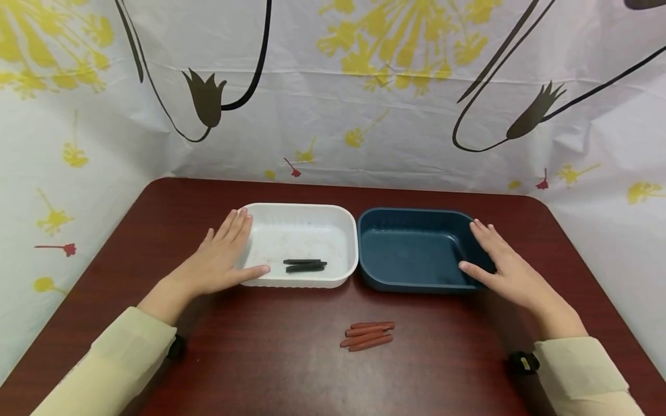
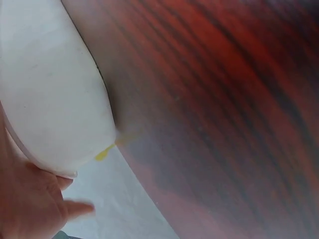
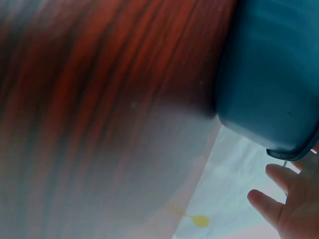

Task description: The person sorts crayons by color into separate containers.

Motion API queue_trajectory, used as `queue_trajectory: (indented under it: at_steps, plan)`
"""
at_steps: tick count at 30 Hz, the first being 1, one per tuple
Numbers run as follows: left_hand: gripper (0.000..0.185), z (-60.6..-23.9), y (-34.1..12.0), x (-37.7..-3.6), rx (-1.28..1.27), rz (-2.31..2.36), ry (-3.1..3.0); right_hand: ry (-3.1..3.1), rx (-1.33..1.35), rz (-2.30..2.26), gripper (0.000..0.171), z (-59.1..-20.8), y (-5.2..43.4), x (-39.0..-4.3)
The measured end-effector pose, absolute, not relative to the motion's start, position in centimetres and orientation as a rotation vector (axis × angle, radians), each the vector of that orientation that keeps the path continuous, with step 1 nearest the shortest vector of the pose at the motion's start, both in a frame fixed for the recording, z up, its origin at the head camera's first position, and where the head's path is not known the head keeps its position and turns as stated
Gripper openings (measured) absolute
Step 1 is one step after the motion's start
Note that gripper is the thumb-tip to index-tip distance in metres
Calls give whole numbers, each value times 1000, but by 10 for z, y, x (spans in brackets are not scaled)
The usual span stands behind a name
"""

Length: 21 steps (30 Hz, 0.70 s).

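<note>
My left hand (image 1: 221,257) lies over the left rim of a white rectangular tray (image 1: 291,228), fingers straight and thumb stretched across the near left corner. Inside that tray are black crayon-like sticks (image 1: 304,267), close together near its front wall. At the right, my right hand (image 1: 507,268) touches the right rim of a dark blue tray (image 1: 411,251) with fingers extended and thumb spread over the edge. The left wrist view shows the outer wall of the white tray (image 2: 55,94) above the fingers; the right wrist view shows the blue tray's wall (image 3: 269,74) likewise.
Several reddish-brown crayon-like sticks (image 1: 368,335) lie in a small group on the dark red wooden table (image 1: 270,352), in front of the trays. Both trays stand side by side. A white sheet (image 1: 312,86) with yellow and dark flower prints hangs behind the table.
</note>
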<state>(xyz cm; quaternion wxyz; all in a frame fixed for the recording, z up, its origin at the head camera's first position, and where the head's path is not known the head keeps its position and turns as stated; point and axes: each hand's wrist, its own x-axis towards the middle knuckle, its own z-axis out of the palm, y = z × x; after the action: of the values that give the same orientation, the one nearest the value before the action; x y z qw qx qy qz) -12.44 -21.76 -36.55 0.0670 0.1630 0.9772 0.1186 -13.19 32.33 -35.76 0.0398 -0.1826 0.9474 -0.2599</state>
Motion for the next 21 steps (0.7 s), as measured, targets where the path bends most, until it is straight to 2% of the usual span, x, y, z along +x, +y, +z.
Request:
queue_trajectory:
  at_steps: [5, 13, 21]
  plan:
    - [95, -362, -215, -121, 533, 427, 2997, 2844, -513, -758, 94, -362, 324, -131]
    - [76, -357, -186, -117, 1304, 498, 3131, 2873, -542, -704, 103, -365, 323, -130]
    - [70, -350, -138, -99, 1437, 807, 2943, 2854, -566, -700, 109, -364, 323, -130]
